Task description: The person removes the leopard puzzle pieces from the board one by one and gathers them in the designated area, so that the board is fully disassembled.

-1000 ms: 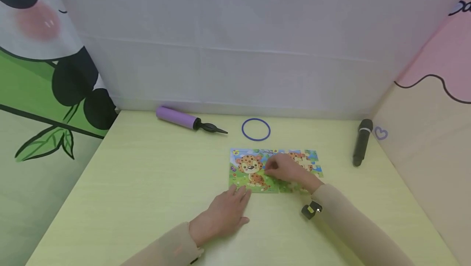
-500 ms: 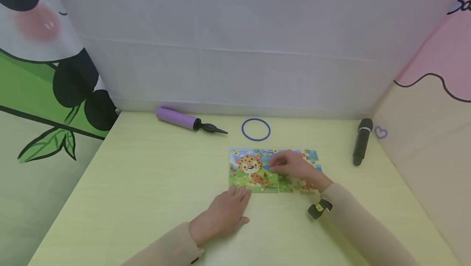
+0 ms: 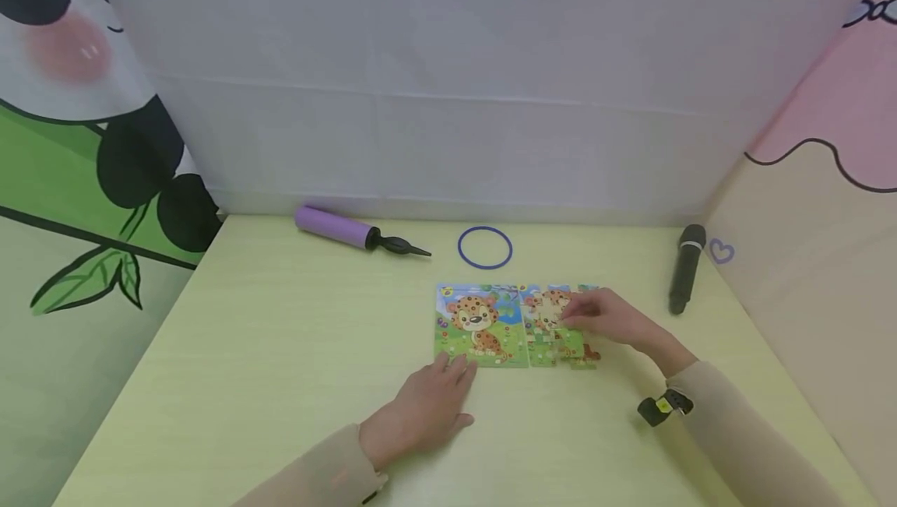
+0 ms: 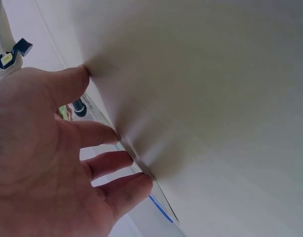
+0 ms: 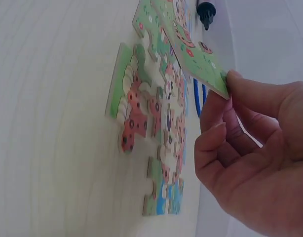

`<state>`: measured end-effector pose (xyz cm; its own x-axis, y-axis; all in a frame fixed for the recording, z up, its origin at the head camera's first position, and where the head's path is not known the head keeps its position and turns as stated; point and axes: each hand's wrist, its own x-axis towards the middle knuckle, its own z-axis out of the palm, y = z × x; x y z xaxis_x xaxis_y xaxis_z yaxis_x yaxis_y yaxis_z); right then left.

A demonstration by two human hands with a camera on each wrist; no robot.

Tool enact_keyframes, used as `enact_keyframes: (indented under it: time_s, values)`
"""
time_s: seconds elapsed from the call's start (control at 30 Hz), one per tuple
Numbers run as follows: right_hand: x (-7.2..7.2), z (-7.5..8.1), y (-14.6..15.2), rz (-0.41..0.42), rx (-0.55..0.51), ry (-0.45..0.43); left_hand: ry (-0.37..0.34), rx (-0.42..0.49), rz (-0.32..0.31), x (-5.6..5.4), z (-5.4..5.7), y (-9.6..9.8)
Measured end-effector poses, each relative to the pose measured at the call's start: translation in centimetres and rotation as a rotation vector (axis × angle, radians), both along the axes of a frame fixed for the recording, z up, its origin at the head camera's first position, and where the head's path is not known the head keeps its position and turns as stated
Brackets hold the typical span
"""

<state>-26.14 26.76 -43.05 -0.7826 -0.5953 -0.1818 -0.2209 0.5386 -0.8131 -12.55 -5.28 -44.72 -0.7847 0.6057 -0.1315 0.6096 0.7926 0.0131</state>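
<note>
In the head view my left hand (image 3: 425,407) rests on the table with its fingertips at the lower edge of a leopard picture card (image 3: 515,351). Its fingers are spread and fairly straight in the left wrist view. My right hand (image 3: 608,320) is over the right part of the jigsaw puzzle (image 3: 541,306), whose pieces lie beside the card. Thumb and index finger pinch a green puzzle piece (image 5: 206,69), lifted and tilted above the others in the right wrist view. Below it lie several leopard-patterned pieces (image 5: 136,118), some with gaps between them. The hand hides part of the puzzle in the head view.
Behind the puzzle lies a blue ring (image 3: 485,266). A purple hand pump (image 3: 332,227) with a black nozzle is to its left at the back. On the right stands off a black microphone (image 3: 685,273), lying near the side wall. A white sheet (image 3: 420,141) backs the table.
My right hand has moved right, away from the card's edge, with a green puzzle piece in its pinch, uncovering more of the card and puzzle. My left hand has stayed in place.
</note>
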Motion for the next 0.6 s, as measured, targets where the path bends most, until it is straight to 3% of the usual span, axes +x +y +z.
enact_keyframes:
  time_s: [0.27,0.6]
  values:
    - [0.5,-0.5,3.7,-0.040,0.034,-0.044,-0.002,0.023,-0.001,0.0,0.1,0.0]
    - [1.3,-0.7,5.7,-0.088,0.069,-0.037,0.004,0.023,-0.003,0.0,0.0,0.0]
